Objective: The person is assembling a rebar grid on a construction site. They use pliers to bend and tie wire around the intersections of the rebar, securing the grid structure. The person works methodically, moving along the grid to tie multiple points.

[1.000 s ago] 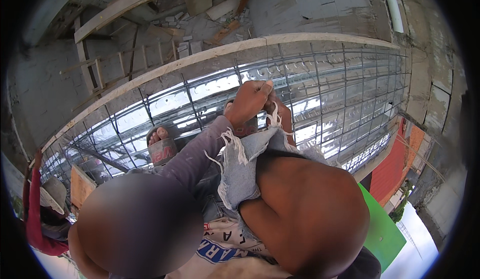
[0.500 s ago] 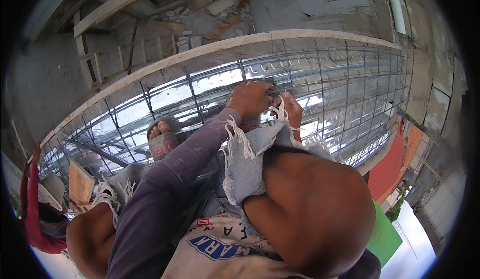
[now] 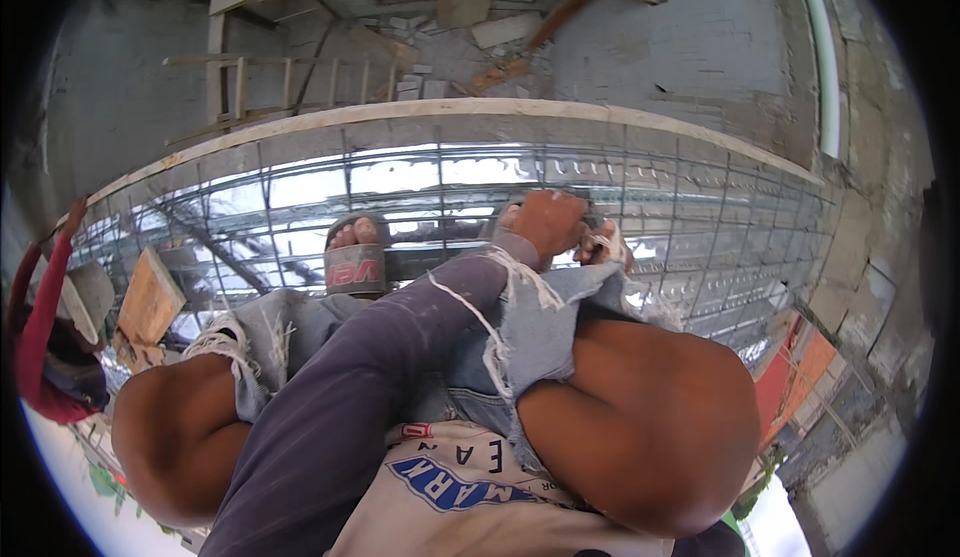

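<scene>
I squat over a grid of thin steel bars (image 3: 443, 172) laid on shiny ribbed metal decking (image 3: 300, 182). My left hand (image 3: 548, 225), at the end of a purple-grey sleeve, reaches across to beside my right foot. Its fingers curl downward, and what they grip is hidden beneath them. Just to its right, my right hand (image 3: 603, 247) is bent close, fingers drawn together near the mesh. Frayed denim threads and my right knee partly cover it. Whatever lies between the two hands is too small to make out.
A sandal (image 3: 355, 269) on my left foot rests on the mesh. Along the far side runs a wooden edge board (image 3: 440, 109), with a drop to rubble (image 3: 430, 67) and a wooden ladder (image 3: 240, 87) beyond. Another person (image 3: 50, 357) at far left reaches to the board, near a plywood piece (image 3: 150, 292).
My view has turned, so the board and mesh lie more level and the hands appear further right and lower. Both hands stay close together by my right foot.
</scene>
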A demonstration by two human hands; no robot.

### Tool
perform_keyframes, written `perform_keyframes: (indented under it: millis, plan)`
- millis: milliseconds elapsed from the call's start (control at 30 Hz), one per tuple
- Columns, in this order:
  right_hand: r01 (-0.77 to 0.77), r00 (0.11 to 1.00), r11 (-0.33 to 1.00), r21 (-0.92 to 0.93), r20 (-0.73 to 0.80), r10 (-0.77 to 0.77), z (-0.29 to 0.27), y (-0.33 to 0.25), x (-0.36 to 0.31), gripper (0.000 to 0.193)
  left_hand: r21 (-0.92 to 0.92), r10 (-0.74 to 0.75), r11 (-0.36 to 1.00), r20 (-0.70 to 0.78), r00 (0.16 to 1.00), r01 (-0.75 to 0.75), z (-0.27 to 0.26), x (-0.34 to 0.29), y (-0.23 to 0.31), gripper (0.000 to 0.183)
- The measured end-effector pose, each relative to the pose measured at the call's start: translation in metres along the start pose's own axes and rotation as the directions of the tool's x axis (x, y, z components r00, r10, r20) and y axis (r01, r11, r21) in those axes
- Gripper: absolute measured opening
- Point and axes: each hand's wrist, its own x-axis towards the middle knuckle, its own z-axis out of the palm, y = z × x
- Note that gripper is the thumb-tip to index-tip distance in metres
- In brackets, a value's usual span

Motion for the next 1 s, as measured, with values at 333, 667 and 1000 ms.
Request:
perform_keyframes:
  millis: [333, 667, 1000]
  plan:
    - [-0.396, 0.691, 0.893, 0.213, -0.571, 0.442, 0.168, 0.256, 0.042, 0.035, -0.039, -0.049, 0.998, -0.288, 0.956, 0.039, 0.055, 0.021, 0.006, 0.015]
    - [-0.497, 0.577, 0.837, 0.229, -0.633, 0.516, 0.168, 0.338, 0.037, 0.035, -0.111, -0.183, 0.979, -0.079, 0.980, 0.174, 0.055, 0.045, 0.018, 0.022]
    - [-0.629, 0.471, 0.746, 0.219, -0.655, 0.590, 0.187, 0.332, 0.000, 0.035, -0.156, -0.278, 0.945, 0.089, 0.956, 0.289, 0.034, 0.062, 0.023, 0.019]
